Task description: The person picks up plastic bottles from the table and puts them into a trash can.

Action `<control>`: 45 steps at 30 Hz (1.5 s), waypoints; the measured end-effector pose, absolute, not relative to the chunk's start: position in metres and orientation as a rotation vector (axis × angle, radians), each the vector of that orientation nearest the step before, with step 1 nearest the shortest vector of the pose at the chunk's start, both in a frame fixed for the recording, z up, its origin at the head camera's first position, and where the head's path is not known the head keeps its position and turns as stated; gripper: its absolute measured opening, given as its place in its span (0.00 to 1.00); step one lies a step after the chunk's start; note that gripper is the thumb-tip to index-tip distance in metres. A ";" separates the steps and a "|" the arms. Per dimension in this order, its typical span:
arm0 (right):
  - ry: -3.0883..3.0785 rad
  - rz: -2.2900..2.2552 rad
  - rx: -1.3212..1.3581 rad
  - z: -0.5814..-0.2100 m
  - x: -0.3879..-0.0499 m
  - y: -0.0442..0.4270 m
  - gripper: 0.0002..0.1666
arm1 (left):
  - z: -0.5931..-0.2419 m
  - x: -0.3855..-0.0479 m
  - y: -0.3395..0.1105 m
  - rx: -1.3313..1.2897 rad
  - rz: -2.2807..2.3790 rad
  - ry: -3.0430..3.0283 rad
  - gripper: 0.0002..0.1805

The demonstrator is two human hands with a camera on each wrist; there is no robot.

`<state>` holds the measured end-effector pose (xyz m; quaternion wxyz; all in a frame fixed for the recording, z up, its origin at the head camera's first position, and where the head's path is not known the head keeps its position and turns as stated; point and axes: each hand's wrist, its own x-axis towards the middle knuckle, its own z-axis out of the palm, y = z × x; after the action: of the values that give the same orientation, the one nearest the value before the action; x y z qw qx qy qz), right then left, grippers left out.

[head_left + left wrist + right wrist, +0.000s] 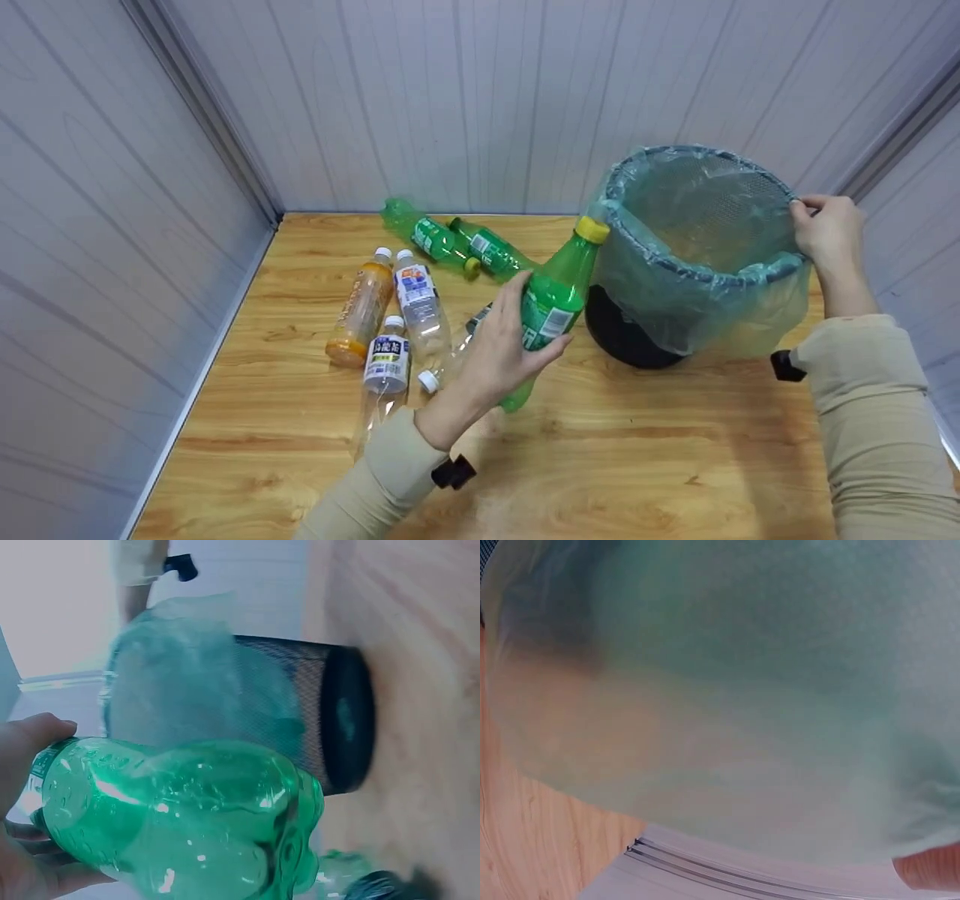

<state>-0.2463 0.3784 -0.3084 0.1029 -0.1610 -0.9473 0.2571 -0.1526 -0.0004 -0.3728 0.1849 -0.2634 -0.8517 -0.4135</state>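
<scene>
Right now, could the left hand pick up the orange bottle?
Probably not yet: the left hand is full, holding a green bottle. With that put down, likely yes, since no other bottle seems to lie on top of the orange bottle.

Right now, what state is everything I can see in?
Raised green bottle, tilted, capped.
Left hand, gripping that bottle.
Bin, open, lined.
Liner, folded over the bin's edge.
Right hand, gripping the lined edge.
Orange bottle, lying, capped.
Clear bottle beside that, lying, capped.
Dark-labelled clear bottle, lying, capped.
Half-hidden clear bottle, capped.
Leftmost green bottle, lying, capped.
Other green bottle, lying, cap unclear.
</scene>
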 end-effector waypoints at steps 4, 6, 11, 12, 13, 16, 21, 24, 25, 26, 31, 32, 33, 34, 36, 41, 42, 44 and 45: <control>-2.813 0.779 -0.506 -0.308 -0.246 0.377 0.30 | -0.353 -0.159 0.001 -0.790 -1.170 -2.378 0.42; -2.811 0.778 -0.511 -0.308 -0.246 0.377 0.30 | -0.344 -0.163 0.002 -0.810 -1.179 -2.360 0.42; -2.797 0.763 -0.498 -0.309 -0.247 0.377 0.29 | -0.325 -0.174 0.008 -0.843 -1.202 -2.316 0.42; -2.795 0.762 -0.495 -0.309 -0.247 0.377 0.29 | -0.322 -0.177 0.010 -0.850 -1.206 -2.311 0.42; -2.792 0.762 -0.493 -0.309 -0.247 0.377 0.29 | -0.318 -0.180 0.011 -0.855 -1.209 -2.305 0.42; -2.787 0.768 -0.491 -0.310 -0.247 0.377 0.29 | -0.306 -0.188 0.016 -0.866 -1.232 -2.293 0.42; -2.759 0.746 -0.469 -0.310 -0.248 0.377 0.28 | -0.285 -0.200 0.026 -0.867 -1.269 -2.277 0.43; -2.751 0.750 -0.466 -0.310 -0.248 0.377 0.28 | -0.273 -0.205 0.034 -0.871 -1.294 -2.286 0.42; -2.753 0.756 -0.473 -0.310 -0.248 0.376 0.28 | -0.270 -0.206 0.036 -0.874 -1.299 -2.290 0.42; -2.752 0.757 -0.476 -0.310 -0.248 0.376 0.28 | -0.267 -0.208 0.039 -0.880 -1.301 -2.292 0.42; -2.753 0.761 -0.499 -0.310 -0.248 0.376 0.28 | -0.250 -0.213 0.054 -0.890 -1.304 -2.308 0.42; -2.753 0.759 -0.501 -0.310 -0.248 0.376 0.28 | -0.246 -0.213 0.057 -0.892 -1.299 -2.309 0.42; -2.755 0.760 -0.504 -0.310 -0.247 0.376 0.28 | -0.242 -0.214 0.060 -0.894 -1.294 -2.309 0.42; -2.754 0.758 -0.506 -0.310 -0.247 0.377 0.28 | -0.238 -0.215 0.064 -0.895 -1.286 -2.312 0.42; -2.752 0.762 -0.511 -0.309 -0.246 0.378 0.28 | -0.230 -0.217 0.071 -0.907 -1.283 -2.302 0.42; -2.741 0.770 -0.523 -0.309 -0.245 0.377 0.28 | -0.215 -0.224 0.088 -0.932 -1.284 -2.284 0.43; -2.740 0.774 -0.526 -0.309 -0.245 0.377 0.28 | -0.213 -0.225 0.091 -0.933 -1.281 -2.284 0.43; -2.737 0.778 -0.531 -0.310 -0.245 0.376 0.28 | -0.210 -0.228 0.097 -0.930 -1.285 -2.283 0.43; -2.737 0.781 -0.532 -0.310 -0.245 0.376 0.28 | -0.209 -0.230 0.100 -0.928 -1.289 -2.282 0.43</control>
<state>-0.2446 0.3764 -0.3099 0.1228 -0.1822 -0.9381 0.2677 -0.2295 0.1003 -0.2093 0.1799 -0.3282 -0.8074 -0.4560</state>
